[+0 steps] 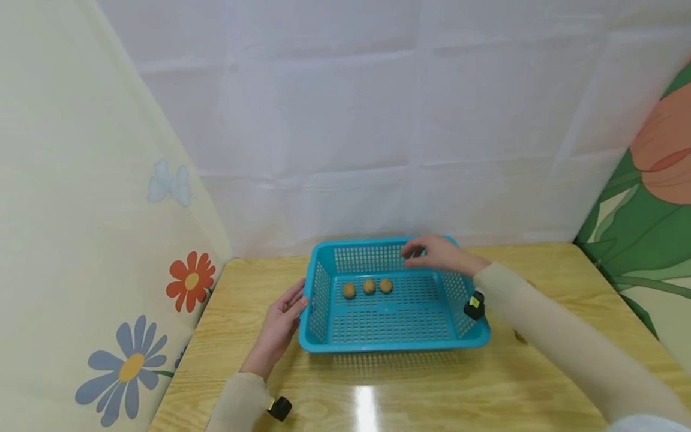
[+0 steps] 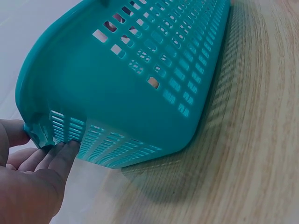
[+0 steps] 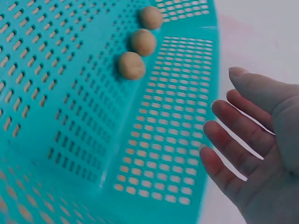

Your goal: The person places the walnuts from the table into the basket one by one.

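A blue perforated plastic basket (image 1: 388, 347) stands on the wooden table. Inside it, three round tan walnuts (image 3: 131, 66) lie in a row on the floor, toward the back left. My left hand (image 1: 278, 329) holds the basket's left end; in the left wrist view the thumb lies at the rim and the fingers (image 2: 56, 161) curl under its handle. Above the basket's back right part hovers my right hand (image 1: 434, 252), holding nothing. Its fingers are loosely bent and apart in the right wrist view, beside the basket's long wall.
Small brown things, partly hidden, lie on the wooden table (image 1: 410, 396) around my right sleeve (image 1: 561, 342). A white cloth (image 1: 324, 120) hangs behind the table. Printed flower panels (image 1: 132, 367) flank it left and right.
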### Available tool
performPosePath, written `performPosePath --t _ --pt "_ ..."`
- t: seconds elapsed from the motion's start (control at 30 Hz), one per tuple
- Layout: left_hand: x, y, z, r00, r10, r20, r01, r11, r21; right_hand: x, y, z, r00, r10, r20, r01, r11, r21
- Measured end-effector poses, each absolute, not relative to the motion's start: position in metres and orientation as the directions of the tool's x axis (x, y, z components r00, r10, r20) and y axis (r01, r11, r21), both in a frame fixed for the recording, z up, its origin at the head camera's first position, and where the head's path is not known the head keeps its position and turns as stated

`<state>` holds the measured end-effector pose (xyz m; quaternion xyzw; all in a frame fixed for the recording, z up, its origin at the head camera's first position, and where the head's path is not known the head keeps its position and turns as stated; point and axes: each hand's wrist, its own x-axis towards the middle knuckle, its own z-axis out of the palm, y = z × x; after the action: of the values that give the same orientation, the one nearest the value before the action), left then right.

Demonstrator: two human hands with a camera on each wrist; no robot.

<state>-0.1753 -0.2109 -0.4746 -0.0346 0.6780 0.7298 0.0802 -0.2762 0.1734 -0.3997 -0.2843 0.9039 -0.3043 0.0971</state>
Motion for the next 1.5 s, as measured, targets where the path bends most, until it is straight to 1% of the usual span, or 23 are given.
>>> performPosePath --t 0.2,0.47,0.63,0.8,1.0,1.23,1.4,1.5 --pt "-0.176 -0.211 -0.474 -0.985 0.075 -0.155 -0.160 -0.056 0.986 -0.264 0.200 -0.382 -0.833 -0.551 0.044 -0.457 0.642 -0.616" --pt "-0.175 -0.211 -0.475 -0.983 0.081 -0.163 -0.168 -0.055 0.984 -0.237 0.248 -0.386 -0.851 -0.518 0.088 -0.452 0.635 -0.626" --pt "-0.178 -0.212 -0.475 -0.983 0.079 -0.165 -0.169 -0.054 0.984 -0.221 0.277 -0.390 -0.892 -0.447 0.067 -0.391 0.691 -0.607" --pt "-0.179 -0.212 -0.475 -0.983 0.080 -0.167 -0.172 -0.053 0.984 -0.208 0.305 -0.394 -0.915 -0.399 0.065 -0.361 0.736 -0.573" --pt "-0.179 -0.212 -0.477 -0.983 0.075 -0.168 -0.172 -0.056 0.983 -0.198 0.339 -0.405 -0.933 -0.353 0.075 -0.328 0.744 -0.582" --pt "-0.178 -0.213 -0.477 -0.984 0.071 -0.165 -0.170 -0.070 0.983 -0.195 0.372 -0.427 -0.942 -0.327 0.082 -0.309 0.741 -0.597" --pt "-0.177 -0.213 -0.477 -0.983 0.082 -0.164 -0.170 -0.067 0.983 -0.192 0.385 -0.439 -0.954 -0.297 0.042 -0.258 0.744 -0.617" --pt "-0.177 -0.212 -0.478 -0.983 0.082 -0.162 -0.168 -0.070 0.983 -0.192 0.390 -0.446 -0.963 -0.269 0.008 -0.219 0.767 -0.603"
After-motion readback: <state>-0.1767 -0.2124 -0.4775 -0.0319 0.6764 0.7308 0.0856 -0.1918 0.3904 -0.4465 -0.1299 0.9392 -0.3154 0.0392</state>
